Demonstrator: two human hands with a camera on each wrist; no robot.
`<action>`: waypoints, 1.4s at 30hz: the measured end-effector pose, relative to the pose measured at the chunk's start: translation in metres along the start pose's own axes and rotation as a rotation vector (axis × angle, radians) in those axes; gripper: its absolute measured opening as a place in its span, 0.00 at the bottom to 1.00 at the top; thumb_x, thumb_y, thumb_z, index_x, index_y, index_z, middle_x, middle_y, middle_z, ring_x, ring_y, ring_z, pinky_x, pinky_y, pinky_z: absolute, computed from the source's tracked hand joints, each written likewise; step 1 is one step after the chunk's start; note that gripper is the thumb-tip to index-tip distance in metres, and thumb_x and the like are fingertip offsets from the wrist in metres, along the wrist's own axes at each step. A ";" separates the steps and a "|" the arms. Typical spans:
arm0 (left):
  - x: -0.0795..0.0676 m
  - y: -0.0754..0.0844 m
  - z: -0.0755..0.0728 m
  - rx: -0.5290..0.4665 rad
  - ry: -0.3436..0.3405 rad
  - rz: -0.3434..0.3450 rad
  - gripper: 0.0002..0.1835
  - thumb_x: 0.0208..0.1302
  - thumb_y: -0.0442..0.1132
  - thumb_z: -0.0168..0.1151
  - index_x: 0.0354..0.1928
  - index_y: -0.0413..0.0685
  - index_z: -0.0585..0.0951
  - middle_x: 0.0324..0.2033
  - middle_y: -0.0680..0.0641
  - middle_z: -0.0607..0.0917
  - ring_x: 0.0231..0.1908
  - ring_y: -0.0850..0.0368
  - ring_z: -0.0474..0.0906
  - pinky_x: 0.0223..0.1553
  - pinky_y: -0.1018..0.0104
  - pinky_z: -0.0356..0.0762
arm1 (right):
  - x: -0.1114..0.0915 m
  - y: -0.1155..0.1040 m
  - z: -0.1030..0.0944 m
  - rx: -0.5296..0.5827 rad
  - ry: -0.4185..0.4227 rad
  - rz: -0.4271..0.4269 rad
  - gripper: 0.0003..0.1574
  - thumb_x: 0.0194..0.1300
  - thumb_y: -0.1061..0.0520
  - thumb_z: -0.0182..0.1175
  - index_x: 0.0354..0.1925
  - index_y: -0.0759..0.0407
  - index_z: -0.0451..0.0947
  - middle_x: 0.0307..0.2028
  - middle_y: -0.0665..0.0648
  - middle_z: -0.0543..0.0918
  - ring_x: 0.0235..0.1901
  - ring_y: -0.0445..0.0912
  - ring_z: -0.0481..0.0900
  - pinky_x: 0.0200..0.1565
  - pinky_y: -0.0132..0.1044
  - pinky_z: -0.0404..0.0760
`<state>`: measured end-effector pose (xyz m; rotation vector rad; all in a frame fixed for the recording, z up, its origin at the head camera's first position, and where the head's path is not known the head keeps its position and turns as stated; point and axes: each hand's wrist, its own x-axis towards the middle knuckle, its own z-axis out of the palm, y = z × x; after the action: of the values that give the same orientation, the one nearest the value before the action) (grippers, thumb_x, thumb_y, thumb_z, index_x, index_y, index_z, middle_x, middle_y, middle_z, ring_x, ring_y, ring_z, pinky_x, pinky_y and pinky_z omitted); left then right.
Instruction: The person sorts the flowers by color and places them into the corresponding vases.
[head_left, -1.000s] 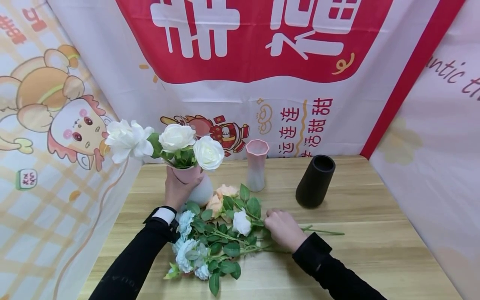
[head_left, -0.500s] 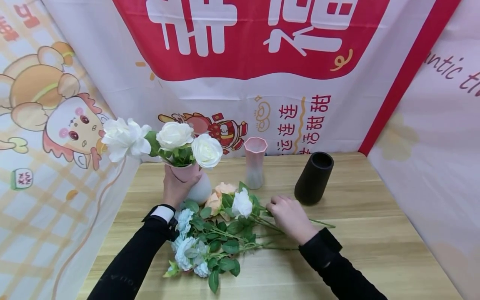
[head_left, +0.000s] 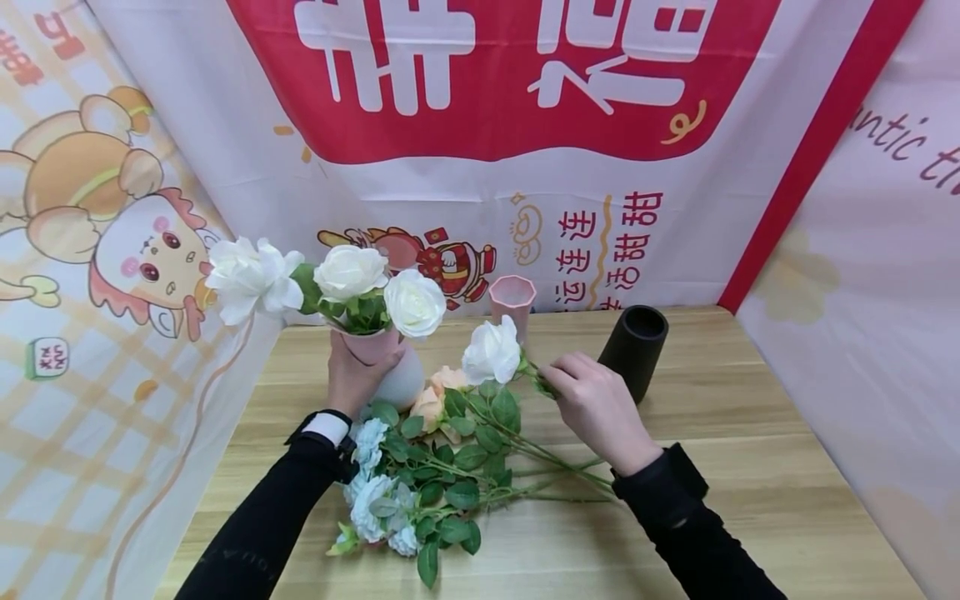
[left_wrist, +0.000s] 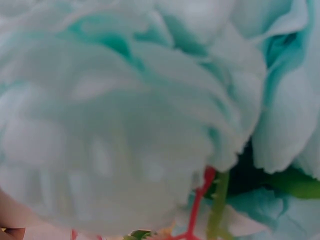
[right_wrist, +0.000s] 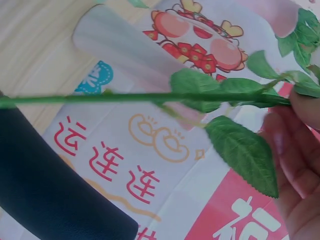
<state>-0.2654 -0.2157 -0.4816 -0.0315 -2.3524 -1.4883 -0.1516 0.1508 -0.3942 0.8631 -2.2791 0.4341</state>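
In the head view my left hand [head_left: 354,375] grips the neck of a pink and white vase [head_left: 401,379] at the left. Several white roses [head_left: 351,273] stand in that vase. My right hand [head_left: 596,404] pinches the stem of another white rose [head_left: 492,350], raised over the pile with its bloom pointing left. The right wrist view shows its long green stem [right_wrist: 135,98] with leaves, held between thumb and fingers. Pale blue flowers [head_left: 372,508] and peach flowers [head_left: 429,408] lie on the table between my hands. Blue petals [left_wrist: 125,125] fill the left wrist view and hide most of the left hand.
A pink and white faceted vase [head_left: 512,300] stands at the back, partly behind the raised rose. The black vase [head_left: 637,346] is right of it, just beyond my right hand. Printed cloth [head_left: 450,183] walls in the wooden table [head_left: 750,467] at the back and sides.
My right hand has lifted the white rose from the pile, up and slightly right, its bloom now overlapping the faceted vase. My left hand keeps its grip on the vase.
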 end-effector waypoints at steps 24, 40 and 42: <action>0.001 -0.003 0.000 -0.046 -0.004 -0.012 0.60 0.44 0.57 0.80 0.74 0.56 0.51 0.66 0.45 0.66 0.63 0.49 0.66 0.61 0.47 0.65 | 0.018 -0.010 -0.012 0.272 0.408 0.113 0.16 0.53 0.78 0.65 0.41 0.68 0.85 0.36 0.58 0.84 0.36 0.48 0.82 0.38 0.35 0.79; 0.001 -0.003 0.000 -0.031 0.006 -0.008 0.59 0.44 0.56 0.80 0.73 0.55 0.52 0.66 0.45 0.67 0.62 0.50 0.66 0.61 0.48 0.65 | 0.036 -0.014 -0.030 0.362 0.660 0.249 0.17 0.48 0.86 0.55 0.34 0.77 0.82 0.32 0.69 0.83 0.31 0.53 0.82 0.38 0.28 0.80; 0.000 -0.003 0.001 -0.032 0.004 -0.004 0.59 0.45 0.56 0.80 0.73 0.55 0.52 0.66 0.45 0.67 0.63 0.49 0.66 0.61 0.48 0.65 | 0.040 -0.019 -0.038 0.371 0.677 0.282 0.16 0.48 0.87 0.55 0.34 0.79 0.81 0.32 0.71 0.83 0.32 0.51 0.81 0.38 0.25 0.78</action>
<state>-0.2667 -0.2168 -0.4846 -0.0320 -2.3268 -1.5266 -0.1443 0.1371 -0.3380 0.4524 -1.7023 1.1155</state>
